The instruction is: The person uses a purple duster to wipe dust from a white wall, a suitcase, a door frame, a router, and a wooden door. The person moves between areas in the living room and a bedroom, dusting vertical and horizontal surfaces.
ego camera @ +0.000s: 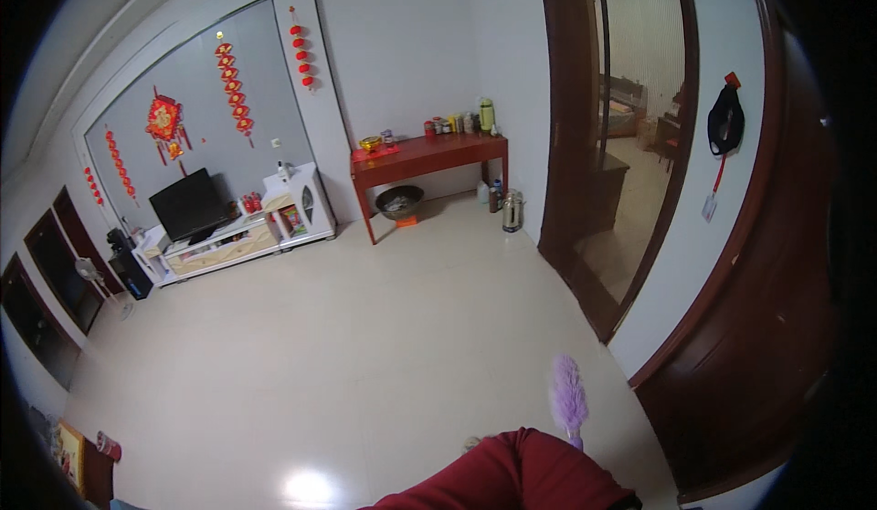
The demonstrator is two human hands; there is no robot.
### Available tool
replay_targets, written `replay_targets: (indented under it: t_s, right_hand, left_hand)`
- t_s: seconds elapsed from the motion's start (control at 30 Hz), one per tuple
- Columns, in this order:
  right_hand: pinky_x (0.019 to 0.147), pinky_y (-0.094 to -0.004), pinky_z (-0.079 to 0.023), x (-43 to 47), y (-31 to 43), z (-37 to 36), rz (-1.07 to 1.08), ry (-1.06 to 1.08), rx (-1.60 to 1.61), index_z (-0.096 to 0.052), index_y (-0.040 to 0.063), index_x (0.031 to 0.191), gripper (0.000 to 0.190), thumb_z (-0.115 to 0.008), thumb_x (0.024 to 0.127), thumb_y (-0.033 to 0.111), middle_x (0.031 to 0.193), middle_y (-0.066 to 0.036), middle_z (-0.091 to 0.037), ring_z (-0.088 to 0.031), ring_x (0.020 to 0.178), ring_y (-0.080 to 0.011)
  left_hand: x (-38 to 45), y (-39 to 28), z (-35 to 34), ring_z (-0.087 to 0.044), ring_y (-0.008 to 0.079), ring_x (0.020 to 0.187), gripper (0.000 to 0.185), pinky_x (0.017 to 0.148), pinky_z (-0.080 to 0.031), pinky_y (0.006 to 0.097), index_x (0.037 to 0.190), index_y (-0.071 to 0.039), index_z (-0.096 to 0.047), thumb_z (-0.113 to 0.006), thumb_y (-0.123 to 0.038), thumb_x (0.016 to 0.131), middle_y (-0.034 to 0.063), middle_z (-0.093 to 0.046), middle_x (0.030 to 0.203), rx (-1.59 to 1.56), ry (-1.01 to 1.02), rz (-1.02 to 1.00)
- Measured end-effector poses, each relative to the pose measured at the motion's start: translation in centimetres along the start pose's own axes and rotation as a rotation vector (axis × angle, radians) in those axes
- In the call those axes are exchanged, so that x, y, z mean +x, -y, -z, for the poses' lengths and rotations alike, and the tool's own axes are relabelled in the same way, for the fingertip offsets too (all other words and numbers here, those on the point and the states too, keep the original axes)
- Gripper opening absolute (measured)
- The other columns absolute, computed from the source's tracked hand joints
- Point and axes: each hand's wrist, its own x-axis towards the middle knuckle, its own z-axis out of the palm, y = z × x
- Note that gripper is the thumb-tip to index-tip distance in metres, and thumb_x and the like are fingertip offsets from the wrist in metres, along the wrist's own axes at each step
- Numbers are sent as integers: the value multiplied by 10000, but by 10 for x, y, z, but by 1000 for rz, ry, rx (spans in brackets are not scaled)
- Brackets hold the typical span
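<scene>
Both my hands are out of view. Dark red clothing (521,472) of mine bulges up from the lower edge, and whether it is a sleeve or a trouser leg I cannot tell. A fluffy purple duster (569,393) points up past that clothing. Its head lies over the pale floor in the picture, and the lower handle is hidden behind the red cloth. Just left of the cloth, a small part of what looks like footwear (471,443) peeks out. Before me spreads a glossy tiled floor (329,352).
Ahead stands a red wooden table (431,156) bearing jars, with a dark basin (399,202) beneath and a metal thermos (512,211) beside it. Left are a television (192,205) on a white cabinet (226,253) and a fan (88,270). A brown-framed glass door (637,167) and a wooden door (747,373) flank the right.
</scene>
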Motion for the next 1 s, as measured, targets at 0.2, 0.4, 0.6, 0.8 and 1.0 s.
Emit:
replay_targets:
  t_s: [0.2, 0.4, 0.6, 0.8, 1.0]
  right_hand:
    - [617, -300, -479, 89, 87, 22, -246, -10, 203, -622, 31, 890, 208, -647, 937, 233, 736, -27, -596, -564, 655, -122]
    - [539, -283, -431, 168, 190, 12, -203, -91, 409, -585, 13, 918, 206, -623, 968, 209, 692, -2, -527, -487, 582, -90]
    - [534, -271, -416, 252, 204, -5, -253, -62, 377, -586, 30, 935, 200, -609, 987, 222, 681, 17, -496, -476, 584, -81]
    - [524, -257, -395, 362, 216, -18, -103, 13, 359, -596, 39, 915, 206, -607, 986, 232, 679, 26, -483, -468, 581, -73]
    - [521, -264, -395, 505, 227, -24, -4, 76, 372, -556, 64, 869, 204, -597, 996, 220, 683, 21, -484, -452, 580, -73]
  left_hand:
    - [-48, -25, 107, -645, 352, 987, 310, 860, -521, 485, 1040, 27, -647, -461, -221, 1044, 180, -662, 1062, -82, 76, -108]
    - [-74, -36, 207, -646, 339, 973, 300, 848, -523, 471, 1043, 25, -648, -466, -213, 1043, 174, -663, 1059, -239, 152, -171]
    - [-106, -48, 287, -648, 326, 960, 290, 836, -526, 457, 1046, 24, -649, -472, -206, 1041, 167, -664, 1055, -357, 197, -136]
    - [-138, -52, 380, -650, 313, 947, 280, 825, -528, 443, 1049, 22, -650, -477, -198, 1040, 160, -664, 1051, -317, 168, -88]
    - [-147, -41, 492, -652, 300, 933, 270, 813, -531, 429, 1051, 20, -651, -483, -191, 1039, 153, -665, 1048, -188, 182, 44]
